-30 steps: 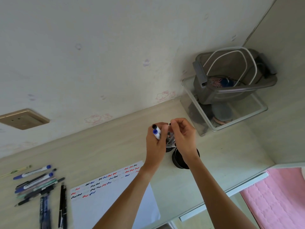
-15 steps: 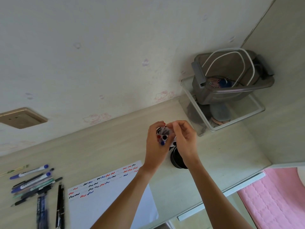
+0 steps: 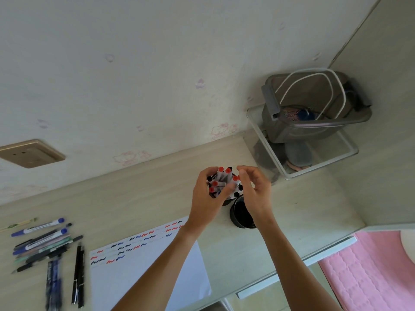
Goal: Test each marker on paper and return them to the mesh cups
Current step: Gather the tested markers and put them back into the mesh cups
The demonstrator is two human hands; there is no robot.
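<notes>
**Markers bundled at the far cup, spare pens lying to the left**

On the far left of the bench (image 3: 143, 198) lies a loose row of pens and markers (image 3: 42, 241), some with blue caps, with two dark pens (image 3: 78, 274) lying just beside them, nearer the front edge. A wall socket (image 3: 31, 153) sits on the wall above them. Next comes the paper (image 3: 143, 270), a white sheet with rows of short red, blue and black squiggles along its far edge.

Toward the middle, the left hand (image 3: 205, 198) curls its fingers around a bundle of markers (image 3: 221, 181) with red and black caps, standing in a mesh cup that is mostly hidden behind the hand. Just beside it on the right, a second black mesh cup (image 3: 240, 213) stands on the bench. The right hand (image 3: 256, 189) hovers over that second cup, fingers loosely curved and holding nothing, its fingertips near the bundle.

Further right, in the corner, a clear tray (image 3: 301, 173) carries a grey bin (image 3: 314, 124) with a white cable (image 3: 298, 84) looped inside. A pink cloth (image 3: 370, 272) lies below the bench at the right.
</notes>
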